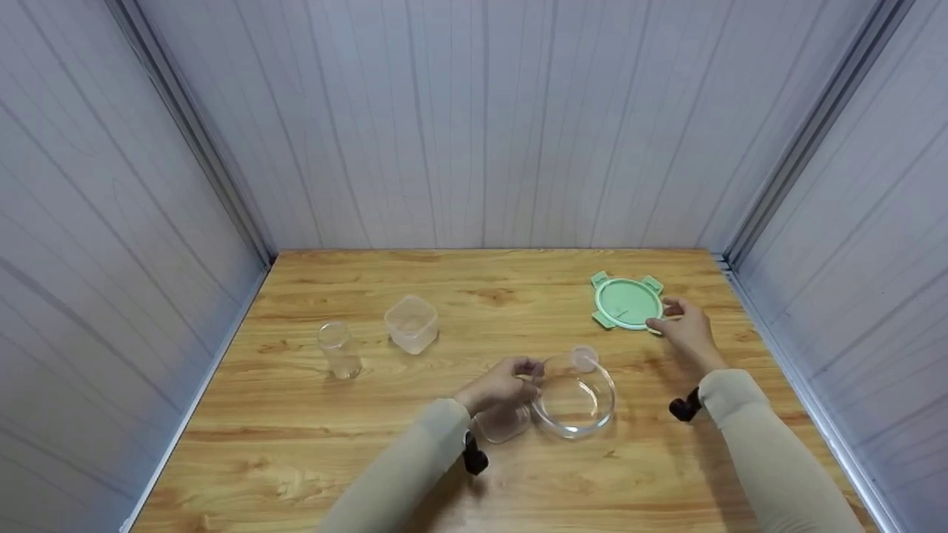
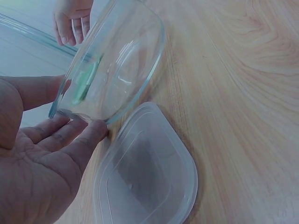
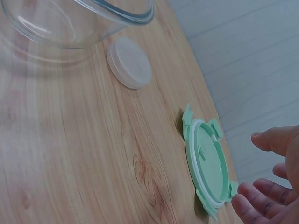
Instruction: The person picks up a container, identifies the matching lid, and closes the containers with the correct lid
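My left hand (image 1: 502,385) pinches the rim of a round clear glass bowl (image 1: 574,431), thumb on one side and fingers on the other. In the left wrist view the bowl (image 2: 135,70) looks tilted. Beside it, partly under my left hand, lies a square translucent lid (image 2: 149,172). A small round whitish cap (image 3: 130,64) sits just beyond the bowl. Farther right is a round green lid (image 1: 629,303) with clip tabs, lying flat. My right hand (image 1: 690,333) is at that lid's right edge, thumb and fingers spread apart around a gap.
On the left of the wooden table (image 1: 296,459) stand a clear glass jar (image 1: 341,352) and a square translucent container (image 1: 412,326). Pale panelled walls (image 1: 481,126) enclose the table at the back and both sides.
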`<state>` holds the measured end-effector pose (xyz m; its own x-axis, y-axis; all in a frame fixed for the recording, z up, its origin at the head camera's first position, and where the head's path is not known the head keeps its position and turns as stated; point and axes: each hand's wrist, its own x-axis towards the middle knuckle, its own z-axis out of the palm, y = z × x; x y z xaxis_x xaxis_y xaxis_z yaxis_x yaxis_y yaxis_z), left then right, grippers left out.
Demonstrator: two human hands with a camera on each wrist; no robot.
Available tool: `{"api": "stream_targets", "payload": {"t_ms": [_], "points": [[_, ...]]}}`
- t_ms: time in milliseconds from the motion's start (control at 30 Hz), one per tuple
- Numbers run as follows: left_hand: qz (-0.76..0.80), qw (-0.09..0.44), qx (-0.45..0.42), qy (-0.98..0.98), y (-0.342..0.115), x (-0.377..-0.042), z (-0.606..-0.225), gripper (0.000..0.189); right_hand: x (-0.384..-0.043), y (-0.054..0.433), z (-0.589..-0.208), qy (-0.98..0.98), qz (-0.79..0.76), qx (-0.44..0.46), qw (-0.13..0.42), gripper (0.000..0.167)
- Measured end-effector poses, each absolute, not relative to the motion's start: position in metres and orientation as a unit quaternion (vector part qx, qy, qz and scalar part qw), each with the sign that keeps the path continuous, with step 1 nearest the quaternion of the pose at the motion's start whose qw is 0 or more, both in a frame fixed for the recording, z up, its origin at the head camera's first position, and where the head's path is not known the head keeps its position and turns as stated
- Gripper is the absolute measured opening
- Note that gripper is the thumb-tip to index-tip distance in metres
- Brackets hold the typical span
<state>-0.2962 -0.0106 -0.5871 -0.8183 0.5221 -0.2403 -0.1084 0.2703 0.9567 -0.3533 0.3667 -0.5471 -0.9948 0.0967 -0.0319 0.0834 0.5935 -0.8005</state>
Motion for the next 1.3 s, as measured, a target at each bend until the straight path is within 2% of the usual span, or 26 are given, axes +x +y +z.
{"api": "stream_targets", "payload": {"t_ms": [233, 767, 967, 1300], "points": [[0.587, 0.270, 0.142, 0.749, -0.014, -0.296, -0.587, 0.060, -0.359, 0.369, -0.548, -0.894, 0.445, -0.049, 0.009, 0.073], [0.593, 0.258, 0.154, 0.747, -0.013, -0.295, -0.587, 0.059, -0.362, 0.383, -0.560, -0.881, 0.465, -0.078, -0.029, 0.082], [0.591, 0.263, 0.143, 0.749, -0.011, -0.294, -0.587, 0.059, -0.361, 0.388, -0.567, -0.875, 0.471, -0.095, -0.056, 0.081], [0.594, 0.265, 0.149, 0.745, -0.011, -0.295, -0.588, 0.056, -0.360, 0.395, -0.579, -0.882, 0.457, -0.092, -0.063, 0.080]]}}
